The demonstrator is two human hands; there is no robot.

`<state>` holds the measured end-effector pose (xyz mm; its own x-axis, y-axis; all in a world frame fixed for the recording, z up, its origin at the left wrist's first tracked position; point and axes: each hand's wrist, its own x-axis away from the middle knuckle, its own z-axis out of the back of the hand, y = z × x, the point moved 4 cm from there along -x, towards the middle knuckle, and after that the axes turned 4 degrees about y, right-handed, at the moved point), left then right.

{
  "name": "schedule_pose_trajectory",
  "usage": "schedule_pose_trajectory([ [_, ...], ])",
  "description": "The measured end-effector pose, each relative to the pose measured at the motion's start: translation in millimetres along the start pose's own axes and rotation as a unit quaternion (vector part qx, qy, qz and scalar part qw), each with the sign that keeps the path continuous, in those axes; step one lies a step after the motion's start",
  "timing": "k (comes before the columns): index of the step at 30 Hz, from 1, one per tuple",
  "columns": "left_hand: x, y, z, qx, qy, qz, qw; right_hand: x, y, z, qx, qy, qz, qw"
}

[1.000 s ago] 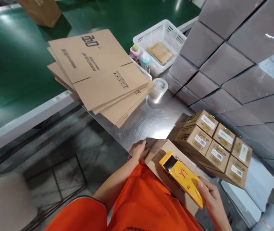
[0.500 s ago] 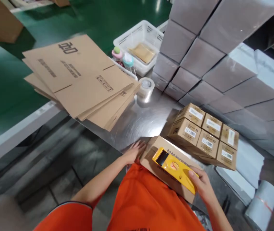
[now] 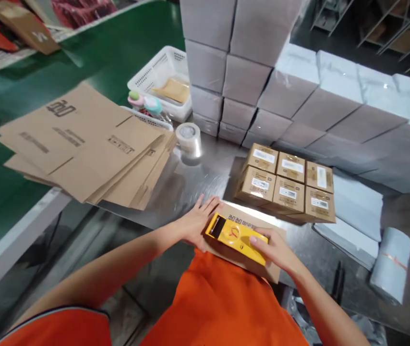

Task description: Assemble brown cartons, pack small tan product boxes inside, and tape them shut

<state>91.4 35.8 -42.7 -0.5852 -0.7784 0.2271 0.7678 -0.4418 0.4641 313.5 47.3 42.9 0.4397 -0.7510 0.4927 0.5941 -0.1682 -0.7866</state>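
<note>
My right hand [image 3: 271, 247] is closed around the near end of a long yellow hand-held tool [image 3: 241, 242] with a round red mark and a dark opening at its far end; I cannot make out its exact kind. Beneath the tool, a brown cardboard box [image 3: 271, 271] lies at the table's front edge against the orange shirt, dark print on its top. Fingers spread, my left hand [image 3: 199, 223] rests at the box's left end, close to the tool's dark opening. Just behind stand several small brown boxes [image 3: 287, 190] with white labels, grouped in two rows.
Flat cardboard sheets [image 3: 82, 144] are stacked at left, overhanging the metal table [image 3: 205, 168]. Clear tape rolls [image 3: 189, 139] stand near a white basket [image 3: 158, 69]. Tall stacks of wrapped white boxes [image 3: 241, 77] wall the back. A grey bag roll [image 3: 391, 264] lies at right.
The camera view has turned rightward. My left hand has moved further onto the box's end, fingers more spread. The yellow tool stays in my right hand above the box.
</note>
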Motion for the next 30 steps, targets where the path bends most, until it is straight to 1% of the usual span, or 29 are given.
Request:
schedule_pose_trajectory([
  [3,2,5,4.4,-0.056,-0.001,-0.008,0.998,3,2,8,0.018,-0.024,0.026,0.999],
  [5,2,8,5.3,-0.088,-0.021,-0.004,0.996,13,12,26,0.029,-0.024,0.045,0.998],
  [6,2,9,5.2,-0.102,-0.034,0.001,0.994,21,22,38,0.030,-0.020,0.042,0.998],
  [8,0,9,4.7,-0.119,-0.055,0.013,0.991,44,53,70,0.022,-0.004,0.007,1.000],
  [11,0,10,4.1,-0.130,-0.068,0.033,0.989,86,113,116,-0.012,0.025,-0.091,0.995],
  [12,0,10,3.9,-0.133,-0.070,0.041,0.988,99,132,127,-0.028,0.034,-0.116,0.992],
  [14,1,11,3.0,-0.145,-0.077,0.057,0.985,116,164,140,-0.060,0.040,-0.138,0.988],
  [16,2,13,1.9,-0.163,-0.084,0.065,0.981,121,186,142,-0.074,0.035,-0.123,0.989],
  [19,2,16,1.0,-0.193,-0.101,0.076,0.973,111,208,136,-0.076,0.013,-0.082,0.994],
  [22,4,17,5.9,-0.221,-0.115,0.098,0.964,97,223,129,-0.106,-0.004,-0.043,0.993],
  [25,4,20,16.6,-0.254,-0.115,0.136,0.951,85,233,116,-0.134,-0.003,-0.003,0.991],
  [27,-1,32,19.8,-0.274,-0.117,0.162,0.941,75,236,99,-0.147,-0.002,0.015,0.989],
  [28,-7,43,18.0,-0.273,-0.120,0.170,0.939,69,237,89,-0.154,-0.004,0.021,0.988],
  [30,-23,73,5.9,-0.245,-0.133,0.165,0.946,56,238,68,-0.169,-0.012,0.035,0.985],
])
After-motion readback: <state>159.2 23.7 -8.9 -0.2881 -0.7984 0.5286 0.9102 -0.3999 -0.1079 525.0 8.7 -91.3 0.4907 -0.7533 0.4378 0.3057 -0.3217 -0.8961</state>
